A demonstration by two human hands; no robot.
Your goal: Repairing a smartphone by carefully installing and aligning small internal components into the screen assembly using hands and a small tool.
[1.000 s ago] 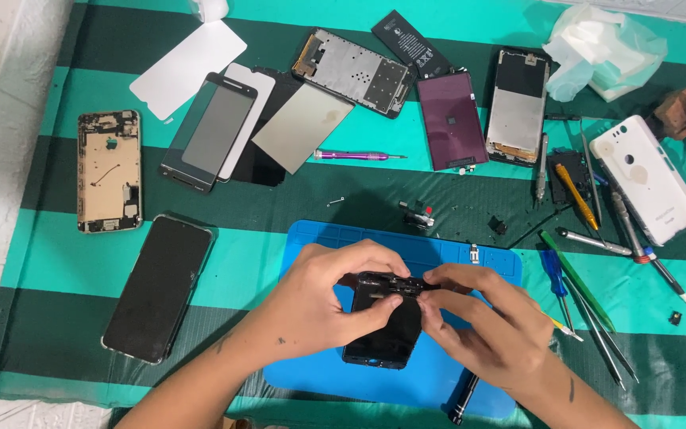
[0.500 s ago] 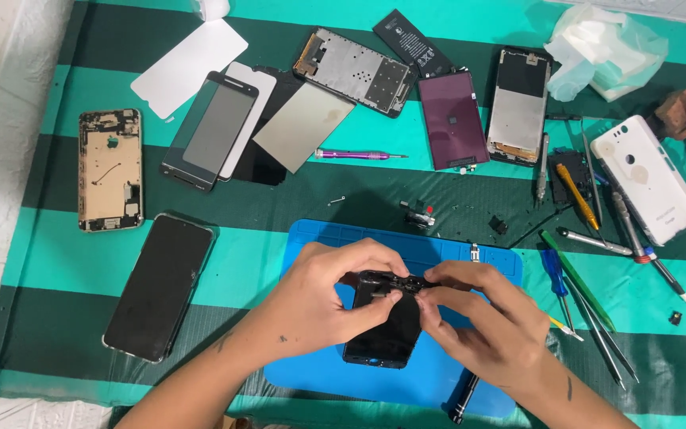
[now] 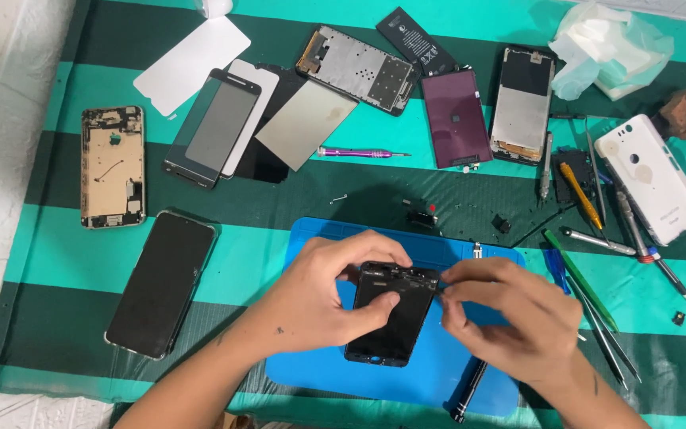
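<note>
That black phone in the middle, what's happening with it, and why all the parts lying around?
A person holds the black phone over a blue mat. The left hand grips its side, thumb on the screen, while the right hand pinches at its top right corner. Around them on the green striped cloth lie other opened phones, loose screens, a white back cover and screwdrivers.

The left hand [image 3: 323, 298] and right hand [image 3: 510, 318] hide the dark phone's [image 3: 395, 318] upper corners; whatever the right fingertips pinch is perhaps too small to tell.
</note>
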